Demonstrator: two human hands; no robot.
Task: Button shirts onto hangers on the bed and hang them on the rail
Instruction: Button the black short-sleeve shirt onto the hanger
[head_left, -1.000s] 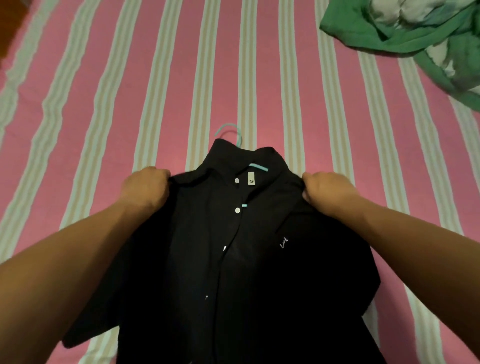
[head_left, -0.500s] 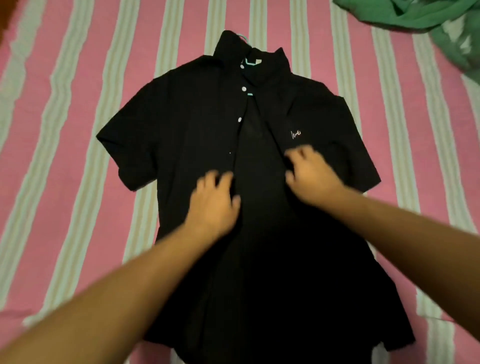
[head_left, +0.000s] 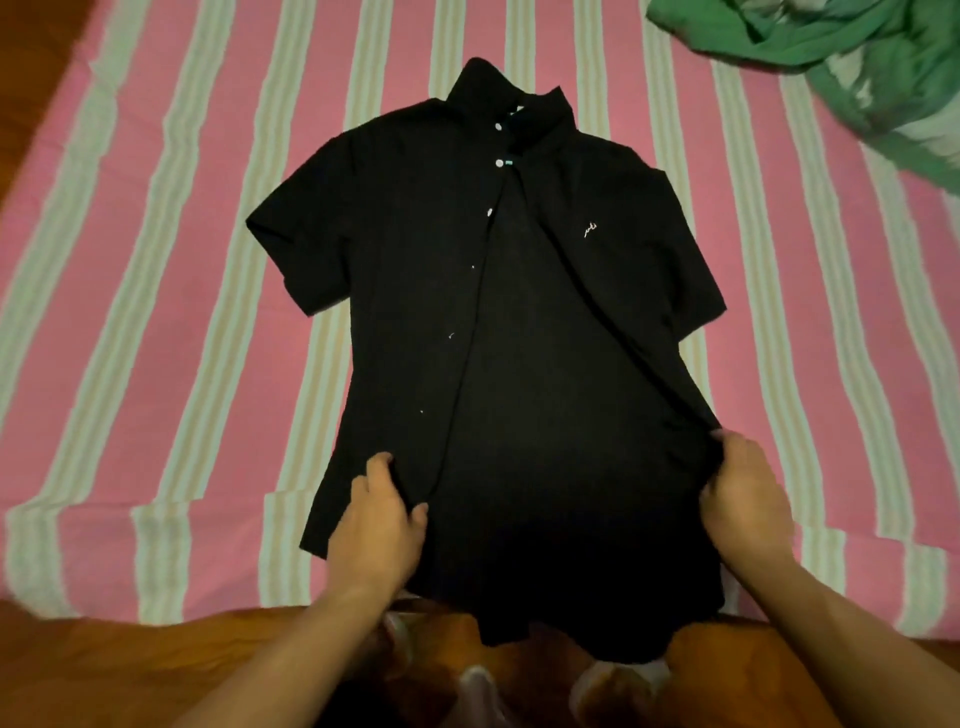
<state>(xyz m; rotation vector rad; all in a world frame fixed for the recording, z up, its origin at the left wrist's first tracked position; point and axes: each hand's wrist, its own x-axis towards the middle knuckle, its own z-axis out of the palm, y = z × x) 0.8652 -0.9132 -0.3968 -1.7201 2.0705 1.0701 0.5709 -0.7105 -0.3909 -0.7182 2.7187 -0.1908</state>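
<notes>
A black short-sleeved shirt (head_left: 545, 332) lies front-up on the pink striped bed (head_left: 156, 312), collar far from me, hem hanging over the near edge. Small white buttons run down its placket, and a bit of teal hanger (head_left: 509, 162) shows by the second button; the rest of the hanger is hidden inside. My left hand (head_left: 382, 525) holds the lower left front panel near the hem, thumb on the fabric. Over at the lower right edge, my right hand (head_left: 743, 499) grips the cloth with curled fingers and pulls it taut.
A crumpled green and white garment (head_left: 852, 57) lies at the bed's far right corner. The bed's near edge runs across the bottom, with wooden floor (head_left: 104, 670) below it. Floor also shows at the top left.
Both hands have slid from the shirt's shoulders down over the chest to its hem. The shirt now lies spread flat, and the hanger hook is no longer visible above the collar.
</notes>
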